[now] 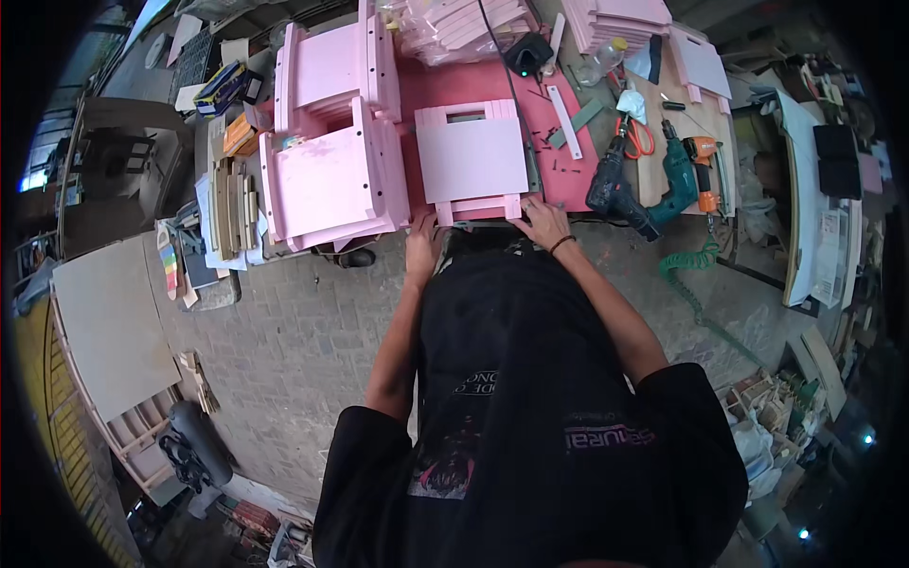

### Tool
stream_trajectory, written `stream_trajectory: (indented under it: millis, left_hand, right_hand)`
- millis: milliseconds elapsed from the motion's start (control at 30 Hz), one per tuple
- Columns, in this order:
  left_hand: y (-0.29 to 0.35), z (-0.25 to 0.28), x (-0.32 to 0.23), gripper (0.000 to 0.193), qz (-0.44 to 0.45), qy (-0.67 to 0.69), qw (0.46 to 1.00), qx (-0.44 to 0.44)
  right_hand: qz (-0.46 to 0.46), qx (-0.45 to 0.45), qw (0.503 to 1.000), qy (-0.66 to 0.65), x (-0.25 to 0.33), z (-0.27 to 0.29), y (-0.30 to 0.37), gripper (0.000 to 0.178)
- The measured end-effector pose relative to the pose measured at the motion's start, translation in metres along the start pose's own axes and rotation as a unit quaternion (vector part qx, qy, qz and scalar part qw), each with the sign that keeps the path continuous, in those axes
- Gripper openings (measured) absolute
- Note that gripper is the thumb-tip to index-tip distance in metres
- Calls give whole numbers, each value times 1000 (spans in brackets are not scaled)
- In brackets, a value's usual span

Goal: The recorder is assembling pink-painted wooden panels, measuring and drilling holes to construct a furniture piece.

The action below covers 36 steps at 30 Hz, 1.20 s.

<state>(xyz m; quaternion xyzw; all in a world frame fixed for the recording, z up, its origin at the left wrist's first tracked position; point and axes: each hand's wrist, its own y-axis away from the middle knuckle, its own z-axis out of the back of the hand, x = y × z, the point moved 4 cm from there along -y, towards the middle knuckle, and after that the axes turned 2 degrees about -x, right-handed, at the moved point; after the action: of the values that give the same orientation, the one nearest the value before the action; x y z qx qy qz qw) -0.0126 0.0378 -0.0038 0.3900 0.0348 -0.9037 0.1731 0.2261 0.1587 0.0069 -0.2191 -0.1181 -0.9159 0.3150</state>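
In front of me lies a pink wooden panel piece (472, 159) with a slot near its far end and two short legs at its near end. It rests on the red-topped workbench (445, 83). My left hand (423, 250) is at the bench's front edge, beside the near left leg, its fingers stretched toward the piece. On the other side, my right hand (545, 225) has its fingers apart and touches the near right leg. Neither hand is wrapped round anything I can see. Part of the left fingers is hard to make out.
Stacked pink frames (327, 180) stand left of the piece. To the right lie a dark power drill (611, 180), a green drill (678, 170) and an orange air tool (706, 175) with a green coiled hose (691, 260). Several dark screws (566, 168) are scattered beside the piece.
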Motion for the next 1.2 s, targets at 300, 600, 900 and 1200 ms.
stream_trajectory:
  millis: [300, 600, 900, 1200]
  left_hand:
    - [2, 3, -23, 39, -5, 13, 999, -31]
    - [-5, 0, -34, 51, -13, -30, 998, -55]
    - [-10, -6, -28, 59, 46, 19, 997, -56]
    - [-17, -12, -20, 51, 121, -16, 990, -73]
  right_hand:
    - [16, -39, 999, 13, -1, 5, 7, 41]
    - [-8, 8, 999, 43, -2, 2, 1, 43]
    - [-10, 16, 1000, 25, -4, -3, 3, 51]
    - [-168, 26, 985, -13, 21, 7, -10, 61]
